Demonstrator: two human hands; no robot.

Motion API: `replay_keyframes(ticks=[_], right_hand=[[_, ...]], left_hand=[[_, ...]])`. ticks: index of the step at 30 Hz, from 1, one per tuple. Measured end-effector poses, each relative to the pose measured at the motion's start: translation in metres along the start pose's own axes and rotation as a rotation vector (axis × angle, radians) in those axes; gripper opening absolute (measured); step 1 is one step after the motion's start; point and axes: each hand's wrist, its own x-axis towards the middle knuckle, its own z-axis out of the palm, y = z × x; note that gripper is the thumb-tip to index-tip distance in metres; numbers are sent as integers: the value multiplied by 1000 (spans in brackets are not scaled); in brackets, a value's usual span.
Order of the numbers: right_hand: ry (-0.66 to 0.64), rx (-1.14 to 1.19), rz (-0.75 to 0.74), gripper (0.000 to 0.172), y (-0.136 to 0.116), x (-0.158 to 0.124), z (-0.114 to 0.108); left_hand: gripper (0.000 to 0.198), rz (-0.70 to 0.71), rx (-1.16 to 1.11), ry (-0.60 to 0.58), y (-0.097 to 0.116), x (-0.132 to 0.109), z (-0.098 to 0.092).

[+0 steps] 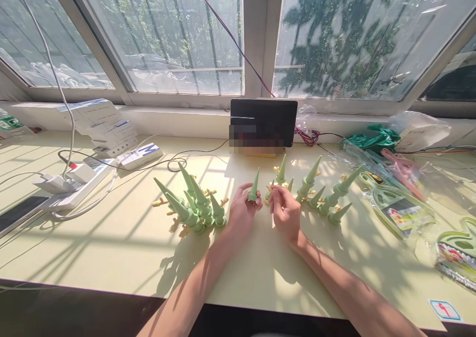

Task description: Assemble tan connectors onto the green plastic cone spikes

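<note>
My left hand point(243, 209) is closed around the base of a small green cone point(255, 185), which points upward. Just to the right, my right hand point(284, 210) has its thumb and forefinger pinched together. Small yellow bits show by those fingertips, but I cannot tell whether they are held or lie behind. Left of my left hand stands a cluster of green cones point(199, 200) on ringed bases, with small yellow pegs point(160, 203) sticking out sideways. Behind and right of my right hand are more green cones point(308, 180), some tilted, also with yellow pegs.
A black tablet point(264, 123) leans at the back by the window. Power strip point(80, 183), cables and white boxes point(139, 156) occupy the left. On the right lie green packaged items point(399, 205), a pink one point(403, 173), clear plastic and a number label point(444, 309).
</note>
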Motion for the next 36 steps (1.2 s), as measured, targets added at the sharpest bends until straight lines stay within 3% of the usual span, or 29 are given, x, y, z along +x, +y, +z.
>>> replay_keyframes(ticks=[17, 24, 36], right_hand=[[-52, 31, -31, 21, -1, 1, -3], [-126, 25, -81, 22, 1, 0, -3], [-121, -47, -130, 20, -2, 4, -6]], left_hand=[[34, 28, 77, -89, 1, -3, 1], [33, 65, 159, -33, 2, -2, -2], [34, 51, 197, -9, 1, -2, -4]])
